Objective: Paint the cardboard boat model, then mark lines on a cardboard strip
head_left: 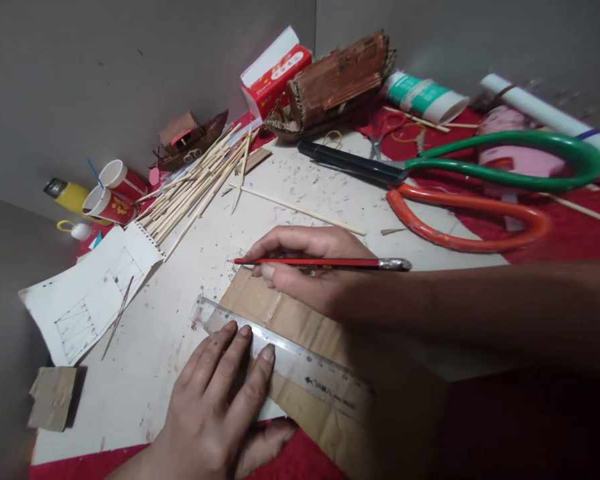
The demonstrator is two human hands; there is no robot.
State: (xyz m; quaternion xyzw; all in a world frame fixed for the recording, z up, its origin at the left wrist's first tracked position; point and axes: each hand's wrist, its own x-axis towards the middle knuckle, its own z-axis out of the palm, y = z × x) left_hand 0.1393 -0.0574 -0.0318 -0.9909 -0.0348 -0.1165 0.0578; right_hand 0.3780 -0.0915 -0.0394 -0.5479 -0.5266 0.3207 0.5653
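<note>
A red and black pencil [325, 264] lies in the grip of my right hand [315, 267], its tip pointing left just beyond the far corner of a brown cardboard piece [310, 320]. Across that cardboard runs a clear plastic ruler [300, 363]. My left hand [220, 393] rests with spread fingers on the ruler and presses it down; the thumb sits lower, near the cardboard's edge. Shadow darkens the near right part of the cardboard. Both hands work above a white board [155, 300] marked with smudges and small scraps.
Large scissors [405, 170] with green and orange handles lie at the right. Behind are a brown model boat [340, 83], a red box [280, 73] and a smaller boat [190, 140]. Wooden sticks [200, 180], paper cups [115, 193], a sketch pad [90, 293] and a cardboard block [53, 398] occupy the left.
</note>
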